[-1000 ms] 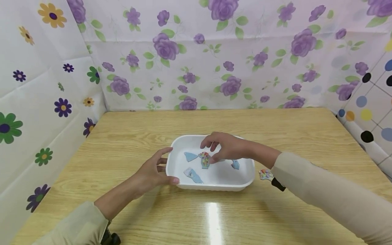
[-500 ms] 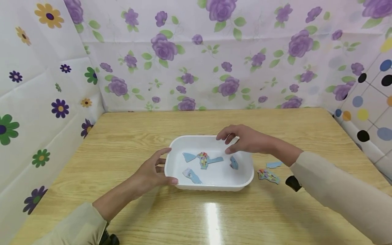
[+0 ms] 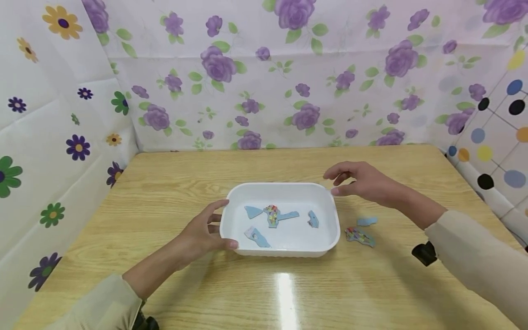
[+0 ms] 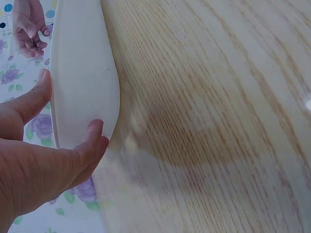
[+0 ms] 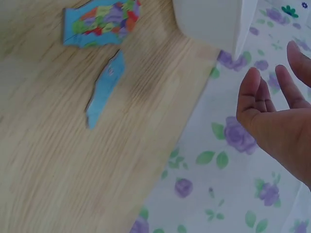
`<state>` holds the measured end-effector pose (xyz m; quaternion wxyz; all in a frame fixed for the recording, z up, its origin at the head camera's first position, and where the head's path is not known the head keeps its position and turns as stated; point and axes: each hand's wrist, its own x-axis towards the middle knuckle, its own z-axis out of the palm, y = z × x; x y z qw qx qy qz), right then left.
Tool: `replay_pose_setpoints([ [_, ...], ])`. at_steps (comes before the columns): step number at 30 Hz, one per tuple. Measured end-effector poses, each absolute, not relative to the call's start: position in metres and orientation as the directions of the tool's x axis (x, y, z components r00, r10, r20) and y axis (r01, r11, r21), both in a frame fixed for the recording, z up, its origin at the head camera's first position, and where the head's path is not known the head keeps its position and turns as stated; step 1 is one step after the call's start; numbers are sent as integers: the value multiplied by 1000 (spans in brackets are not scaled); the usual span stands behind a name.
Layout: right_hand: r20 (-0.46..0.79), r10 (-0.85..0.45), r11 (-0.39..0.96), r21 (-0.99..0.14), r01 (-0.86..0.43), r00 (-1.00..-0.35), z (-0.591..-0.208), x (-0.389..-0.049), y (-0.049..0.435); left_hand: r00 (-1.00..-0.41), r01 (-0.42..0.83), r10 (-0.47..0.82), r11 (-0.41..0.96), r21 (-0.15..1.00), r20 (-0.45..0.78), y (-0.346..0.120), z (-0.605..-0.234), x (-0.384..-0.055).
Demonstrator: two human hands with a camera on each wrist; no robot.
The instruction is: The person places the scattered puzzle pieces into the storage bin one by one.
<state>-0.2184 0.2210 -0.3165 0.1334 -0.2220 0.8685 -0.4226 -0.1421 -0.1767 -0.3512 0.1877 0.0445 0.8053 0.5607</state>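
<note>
A white plastic tray point(image 3: 288, 250) sits on the table in the head view. My left hand point(image 3: 202, 231) grips its left end, thumb at the front corner and fingers along the outer wall. In the tray lie several flat picture pieces: a pale blue triangle point(image 3: 253, 211), a multicoloured piece point(image 3: 272, 216), a blue strip point(image 3: 288, 215), a small blue piece point(image 3: 313, 219) and a longer blue piece point(image 3: 256, 237). My right hand point(image 3: 365, 183) hovers by the tray's back right corner, fingers loosely bent, holding nothing.
Right of the tray, a multicoloured blue-edged piece point(image 3: 360, 236) and a narrow blue piece point(image 3: 366, 221) lie on the wooden table point(image 3: 231, 293). Flower-printed sheets point(image 3: 264, 91) stand behind the table and at its left; a dotted sheet point(image 3: 495, 151) hangs at the right.
My right hand has moved from over the tray's middle to the right, past its back right corner, uncovering the blue strip and the pieces on the table. My left hand stays on the tray.
</note>
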Motion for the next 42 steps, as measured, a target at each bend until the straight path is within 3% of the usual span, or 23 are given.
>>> replay_pose_setpoints([
  [13, -52, -405, 683, -681, -264, -913, -328, -214, 290, -927, -131, 284, 371, 920, -246, -177, -350, -142],
  [22, -123, -360, 713, -676, -187, -925, -335, -206, 319, -928, -133, 276, 379, 916, -249, -177, -350, -141],
  [32, -110, -351, 627, -765, -145, -930, -361, -196, 327, -926, -135, 282, 370, 919, -249, -177, -350, -142],
  [42, -143, -395, 611, -778, -144, -908, -373, -194, 320, -928, -133, 276, 380, 915, -249, -176, -350, -142],
])
